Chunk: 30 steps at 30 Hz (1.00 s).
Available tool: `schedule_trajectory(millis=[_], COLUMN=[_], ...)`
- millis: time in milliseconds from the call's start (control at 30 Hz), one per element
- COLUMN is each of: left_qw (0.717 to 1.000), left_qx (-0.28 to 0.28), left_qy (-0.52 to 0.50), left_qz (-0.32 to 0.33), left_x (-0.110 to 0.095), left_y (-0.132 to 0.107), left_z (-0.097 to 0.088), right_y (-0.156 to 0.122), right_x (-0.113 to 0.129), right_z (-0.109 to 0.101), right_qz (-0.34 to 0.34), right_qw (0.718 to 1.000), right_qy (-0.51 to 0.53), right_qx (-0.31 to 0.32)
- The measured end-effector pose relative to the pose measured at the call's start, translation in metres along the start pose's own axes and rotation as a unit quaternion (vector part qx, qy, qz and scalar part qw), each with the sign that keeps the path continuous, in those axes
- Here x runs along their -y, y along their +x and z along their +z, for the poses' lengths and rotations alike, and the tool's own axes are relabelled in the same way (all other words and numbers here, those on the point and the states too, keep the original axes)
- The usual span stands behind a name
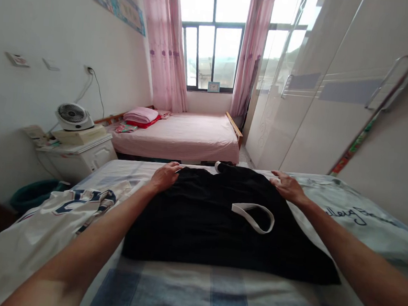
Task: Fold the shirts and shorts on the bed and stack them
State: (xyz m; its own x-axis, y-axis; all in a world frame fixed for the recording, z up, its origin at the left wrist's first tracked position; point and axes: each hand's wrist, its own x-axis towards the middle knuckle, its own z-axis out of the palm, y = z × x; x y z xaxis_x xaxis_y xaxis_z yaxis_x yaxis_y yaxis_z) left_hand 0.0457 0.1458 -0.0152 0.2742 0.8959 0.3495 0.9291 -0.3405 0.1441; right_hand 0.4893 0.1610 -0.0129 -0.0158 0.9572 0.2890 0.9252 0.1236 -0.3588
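A black sleeveless top with white trim lies spread on the bed in front of me. One white-edged armhole faces up on its right half, and a bit of white trim shows at the far edge. At the top's far left corner rests my left hand, its fingers stretched along the cloth edge. My right hand is at the far right edge, thumb and fingers apart, fingertips touching the fabric. Neither hand shows a closed grip on the cloth.
A white garment with dark lettering lies left, a pale garment with script right, both on the checked bedsheet. Beyond stand a pink bed, a cabinet with a fan, and a white wardrobe.
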Motion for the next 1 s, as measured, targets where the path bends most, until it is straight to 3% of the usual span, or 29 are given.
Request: schedule_trajectory(millis=[133, 267, 400, 500, 667, 833, 933, 1000], left_qw=[0.996, 0.986, 0.985, 0.989, 0.995, 0.996, 0.996, 0.996], left_qx=[0.064, 0.14, 0.144, 0.109, 0.029, 0.045, 0.047, 0.017], left_qy=[0.046, 0.062, 0.078, 0.089, 0.099, 0.082, 0.07, 0.069], left_qz=[0.029, 0.062, 0.058, 0.034, -0.004, -0.002, 0.026, 0.047], left_x=[-0.003, -0.017, -0.023, -0.021, -0.014, -0.001, 0.007, 0.009], left_y=[0.042, 0.069, 0.085, 0.091, 0.09, 0.086, 0.081, 0.07], left_z=[0.023, 0.039, 0.048, 0.05, 0.047, 0.038, 0.019, 0.002], right_y=[0.044, 0.065, 0.074, 0.084, 0.097, 0.091, 0.081, 0.066], right_x=[-0.004, 0.007, 0.022, 0.027, 0.022, 0.029, 0.044, 0.051], right_z=[0.017, 0.037, 0.051, 0.052, 0.043, 0.036, 0.018, 0.0], right_qz=[0.011, 0.011, 0.013, 0.036, 0.109, 0.101, 0.072, 0.032], right_qw=[0.999, 0.992, 0.991, 0.995, 0.99, 0.992, 0.995, 0.994], right_qy=[0.006, 0.058, 0.023, -0.019, -0.038, -0.024, -0.007, 0.029], right_qx=[0.046, 0.112, 0.131, 0.094, -0.081, -0.07, -0.072, -0.099])
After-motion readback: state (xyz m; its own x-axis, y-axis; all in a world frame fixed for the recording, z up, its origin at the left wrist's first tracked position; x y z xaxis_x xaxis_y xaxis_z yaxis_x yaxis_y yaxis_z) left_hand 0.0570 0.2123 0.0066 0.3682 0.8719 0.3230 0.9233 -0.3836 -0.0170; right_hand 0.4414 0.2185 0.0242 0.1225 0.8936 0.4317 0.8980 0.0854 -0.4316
